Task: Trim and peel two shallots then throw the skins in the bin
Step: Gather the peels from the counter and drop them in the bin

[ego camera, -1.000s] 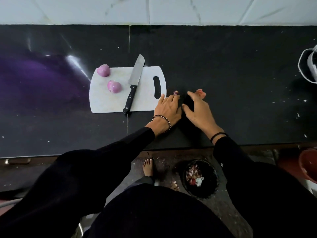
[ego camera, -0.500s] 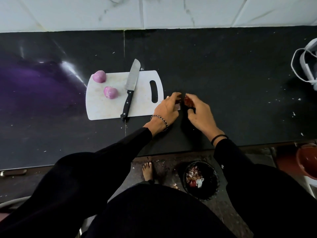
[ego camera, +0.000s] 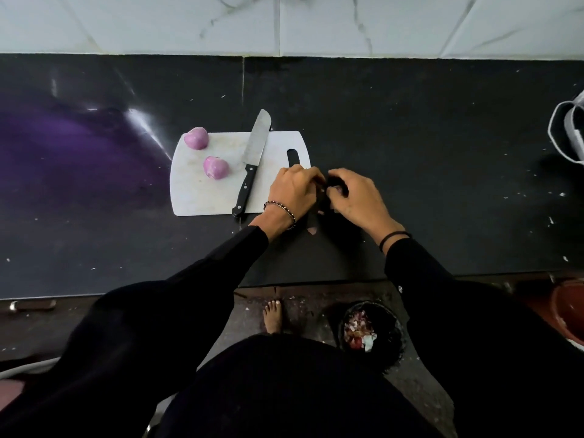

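1. On the white cutting board [ego camera: 196, 197]: two peeled shallots, the far shallot [ego camera: 196, 138] at the back corner, the near shallot [ego camera: 215, 167] just left of the knife [ego camera: 251, 162].
2. Just right of the board, over the black counter [ego camera: 410, 137]: left hand [ego camera: 294, 192] and right hand [ego camera: 355, 200], touching, fingers curled inward.
3. Contents of either grip: hidden, impossible to tell.
4. Down on the floor: bin [ego camera: 390, 320], skins [ego camera: 358, 330] inside.

countertop [ego camera: 410, 137]: glossy stone | cutting board [ego camera: 196, 197]: matt plastic | knife blade [ego camera: 256, 137]: metal

dim indoor light | white glare streak and purple sheen on worktop [ego camera: 410, 137] left | wide-angle bowing at edges
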`<action>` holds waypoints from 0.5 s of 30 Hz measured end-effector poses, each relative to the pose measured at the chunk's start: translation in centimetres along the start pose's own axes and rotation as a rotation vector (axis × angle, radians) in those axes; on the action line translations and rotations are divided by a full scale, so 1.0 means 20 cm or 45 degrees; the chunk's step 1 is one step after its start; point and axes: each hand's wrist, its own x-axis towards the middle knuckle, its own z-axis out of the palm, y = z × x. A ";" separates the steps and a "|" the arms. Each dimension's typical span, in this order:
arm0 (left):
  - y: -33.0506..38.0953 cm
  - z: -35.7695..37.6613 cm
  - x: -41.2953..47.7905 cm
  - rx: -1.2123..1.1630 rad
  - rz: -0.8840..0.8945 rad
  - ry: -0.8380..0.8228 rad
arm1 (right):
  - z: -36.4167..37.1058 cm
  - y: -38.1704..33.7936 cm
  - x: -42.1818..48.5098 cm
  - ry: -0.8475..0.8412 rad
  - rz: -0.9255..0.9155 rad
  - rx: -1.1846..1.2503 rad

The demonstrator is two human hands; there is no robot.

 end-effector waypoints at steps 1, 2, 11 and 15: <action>0.00 -0.01 -0.01 0.025 0.009 0.013 | 0.01 -0.01 0.02 -0.058 0.004 -0.026; -0.01 -0.02 -0.01 0.055 0.005 0.019 | 0.02 -0.02 0.04 -0.119 -0.006 -0.057; -0.10 -0.05 -0.06 0.049 0.026 0.026 | 0.11 -0.13 -0.01 -0.221 -0.134 -0.224; -0.13 -0.03 -0.08 0.083 0.060 -0.012 | 0.10 -0.11 -0.08 -0.126 -0.216 -0.313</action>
